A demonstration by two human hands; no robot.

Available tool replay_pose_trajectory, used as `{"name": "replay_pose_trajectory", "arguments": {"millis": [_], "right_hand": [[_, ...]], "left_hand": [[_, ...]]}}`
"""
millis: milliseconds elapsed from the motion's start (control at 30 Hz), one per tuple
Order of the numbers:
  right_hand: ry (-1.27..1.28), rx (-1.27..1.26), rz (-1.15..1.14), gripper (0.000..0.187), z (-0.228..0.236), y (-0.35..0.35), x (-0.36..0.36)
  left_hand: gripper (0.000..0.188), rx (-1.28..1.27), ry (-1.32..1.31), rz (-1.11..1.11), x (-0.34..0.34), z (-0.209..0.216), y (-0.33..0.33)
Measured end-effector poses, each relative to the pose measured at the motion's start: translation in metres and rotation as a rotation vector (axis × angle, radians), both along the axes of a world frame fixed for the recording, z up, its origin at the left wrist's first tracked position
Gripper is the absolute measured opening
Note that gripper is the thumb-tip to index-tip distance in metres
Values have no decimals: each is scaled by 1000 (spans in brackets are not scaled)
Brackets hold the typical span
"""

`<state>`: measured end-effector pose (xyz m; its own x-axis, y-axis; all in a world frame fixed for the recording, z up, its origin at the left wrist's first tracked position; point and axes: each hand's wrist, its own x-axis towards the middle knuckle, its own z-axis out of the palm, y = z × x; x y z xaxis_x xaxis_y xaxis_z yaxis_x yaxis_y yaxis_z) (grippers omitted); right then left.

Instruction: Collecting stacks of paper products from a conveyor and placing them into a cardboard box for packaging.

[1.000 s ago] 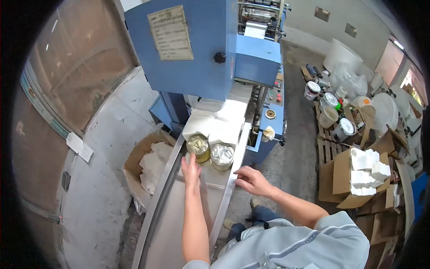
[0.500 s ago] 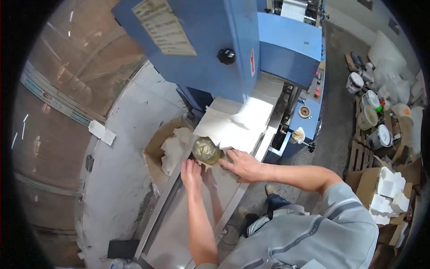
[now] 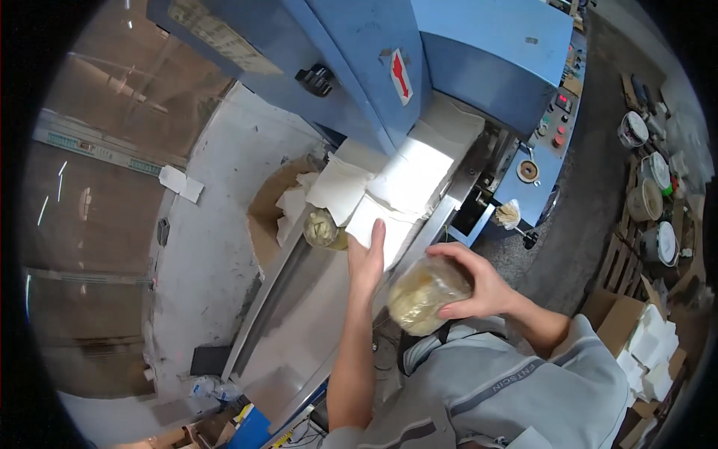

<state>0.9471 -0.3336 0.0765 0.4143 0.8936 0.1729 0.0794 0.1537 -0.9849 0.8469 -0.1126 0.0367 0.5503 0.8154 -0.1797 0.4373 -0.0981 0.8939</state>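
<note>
My right hand (image 3: 482, 283) grips a rounded bundle (image 3: 420, 297) wrapped in clear plastic, with pale yellow-green contents, above the near right edge of the metal chute. My left hand (image 3: 366, 258) is at the near end of a run of white paper sheets (image 3: 381, 217). Its thumb lies up along the paper and its fingers pass behind the sheets, partly hidden. A second plastic-wrapped bundle (image 3: 321, 227) rests against the chute's left side, beside the paper and left of my left hand.
The metal chute (image 3: 299, 329) runs from the blue machine (image 3: 486, 56) toward me. An open cardboard box (image 3: 263, 213) holding paper stands left of it. Controls (image 3: 559, 129) line the machine's right side. Tubs (image 3: 660, 243) stand on a pallet at the right, near a carton of white paper (image 3: 651, 340).
My right hand has come away from the paper toward me and now holds a wrapped bundle. My left hand has shifted from the chute's left edge onto the paper. The view has turned.
</note>
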Motion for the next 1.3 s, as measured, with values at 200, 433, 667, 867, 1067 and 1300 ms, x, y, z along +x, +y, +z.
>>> {"name": "replay_pose_trajectory", "arguments": {"millis": [200,433,667,867,1067,1300], "right_hand": [[71,-97,-135,83,-37,-43,18],[-81,-100,-108,82,-47,-38,19],[3,-71,59,84,-33,3,1],[64,-14,98,82,-35,72,-32],[-200,-109,-10,79,-54,126,-48],[-728,-288,-231,84,-58,145,-62]], "left_hand": [[76,165,4,-102,28,-30,7],[67,93,-110,-119,36,-24,7],[61,9,-81,31,-14,-15,2],[48,-421,-453,193,-138,-51,20],[51,-492,-565,348,-248,-57,46],[61,-506,-588,239,-372,-75,92]]}}
